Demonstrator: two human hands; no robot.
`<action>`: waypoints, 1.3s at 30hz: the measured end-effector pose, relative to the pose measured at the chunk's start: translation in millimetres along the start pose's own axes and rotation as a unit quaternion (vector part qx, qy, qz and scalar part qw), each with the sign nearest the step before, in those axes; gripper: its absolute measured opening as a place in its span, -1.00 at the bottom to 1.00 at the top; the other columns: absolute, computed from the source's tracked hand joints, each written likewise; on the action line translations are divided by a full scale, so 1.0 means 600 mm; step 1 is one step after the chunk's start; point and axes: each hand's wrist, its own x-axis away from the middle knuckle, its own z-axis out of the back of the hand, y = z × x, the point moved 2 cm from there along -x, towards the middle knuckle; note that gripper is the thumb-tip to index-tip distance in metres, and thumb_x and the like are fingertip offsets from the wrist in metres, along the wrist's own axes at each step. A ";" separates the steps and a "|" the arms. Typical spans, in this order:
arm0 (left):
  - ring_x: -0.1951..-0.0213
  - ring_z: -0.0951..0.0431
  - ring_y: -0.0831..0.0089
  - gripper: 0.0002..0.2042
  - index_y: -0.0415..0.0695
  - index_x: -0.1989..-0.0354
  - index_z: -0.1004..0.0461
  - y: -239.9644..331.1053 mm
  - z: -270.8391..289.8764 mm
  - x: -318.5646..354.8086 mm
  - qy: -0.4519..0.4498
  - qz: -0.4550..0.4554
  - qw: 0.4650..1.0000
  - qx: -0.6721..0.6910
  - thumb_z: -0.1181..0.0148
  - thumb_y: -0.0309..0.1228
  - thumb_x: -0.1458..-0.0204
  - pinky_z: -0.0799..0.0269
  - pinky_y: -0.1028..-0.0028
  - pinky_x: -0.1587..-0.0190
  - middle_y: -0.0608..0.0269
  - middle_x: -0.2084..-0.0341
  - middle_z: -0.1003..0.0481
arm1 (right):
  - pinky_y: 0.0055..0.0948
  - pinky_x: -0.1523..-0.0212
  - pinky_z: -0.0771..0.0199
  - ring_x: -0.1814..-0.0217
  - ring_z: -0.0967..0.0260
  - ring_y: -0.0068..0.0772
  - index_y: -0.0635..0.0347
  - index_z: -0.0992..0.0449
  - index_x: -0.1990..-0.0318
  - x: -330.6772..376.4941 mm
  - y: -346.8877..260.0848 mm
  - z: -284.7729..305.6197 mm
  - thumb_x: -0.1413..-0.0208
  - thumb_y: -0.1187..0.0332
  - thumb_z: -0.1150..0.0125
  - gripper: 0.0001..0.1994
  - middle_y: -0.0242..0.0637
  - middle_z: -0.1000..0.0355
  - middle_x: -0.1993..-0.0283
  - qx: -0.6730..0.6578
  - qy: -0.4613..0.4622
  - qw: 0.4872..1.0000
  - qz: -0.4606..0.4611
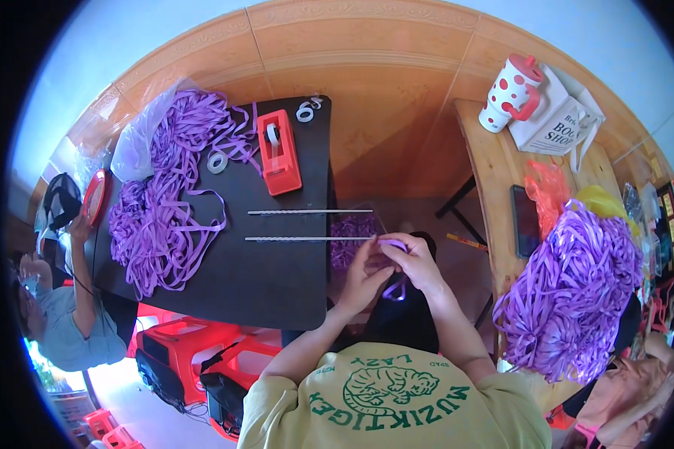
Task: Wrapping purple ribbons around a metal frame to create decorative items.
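Over the gap beside the dark table, both my hands are together at a purple ribbon (395, 289). My right hand (418, 267) pinches the ribbon, which bends over its fingertips and hangs in a loop below. My left hand (365, 278) is closed just beside it, its fingertips close to the ribbon. Two thin metal chopsticks with twisted ends lie parallel and jut past the table's right edge. The nearer chopstick (299, 239) reaches my left fingertips; whether they touch it, I cannot tell. The farther chopstick (307, 212) lies apart from my hands.
Purple ribbon heaps (165, 224) lie on the dark table (277, 292), near a red tape dispenser (281, 168) and tape rolls (217, 162). Another ribbon heap (577, 292), a phone (525, 221) and a spotted tumbler (511, 93) are on the wooden table. A person (75, 314) sits at left.
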 end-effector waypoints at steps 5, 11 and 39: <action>0.11 -0.46 0.52 -0.58 -0.25 -0.12 -0.30 -0.023 0.023 -0.008 0.016 0.052 0.998 0.007 -0.09 -0.63 -0.02 -0.39 0.55 0.06 0.18 0.13 -0.47 | -0.75 0.59 -0.15 0.59 -0.20 -0.78 0.27 -0.53 0.19 0.004 0.009 0.012 -0.05 0.46 -0.21 -0.83 -0.45 -0.44 0.45 0.017 -0.029 0.999 0.002; 0.18 -0.48 0.57 -0.71 -0.26 0.02 -0.45 -0.020 0.017 -0.007 0.041 0.077 0.995 0.042 -0.07 -0.64 -0.04 -0.37 0.60 0.09 0.26 0.22 -0.50 | -0.74 0.56 -0.20 0.55 -0.26 -0.77 0.28 -0.50 0.22 0.020 0.004 0.002 -0.08 0.49 -0.16 -0.88 -0.47 -0.42 0.48 0.022 -0.014 0.999 -0.022; 0.64 -0.35 0.48 -0.96 -0.23 0.34 -0.41 0.261 0.040 0.034 0.046 0.077 0.983 0.163 -0.04 -0.55 -0.07 -0.27 0.50 0.54 0.24 0.66 -0.38 | -0.50 0.36 -0.23 0.40 -0.29 -0.49 0.26 -0.48 0.22 0.008 0.081 0.106 0.03 0.52 -0.22 -0.82 -0.33 -0.41 0.41 -0.339 -0.209 0.910 0.113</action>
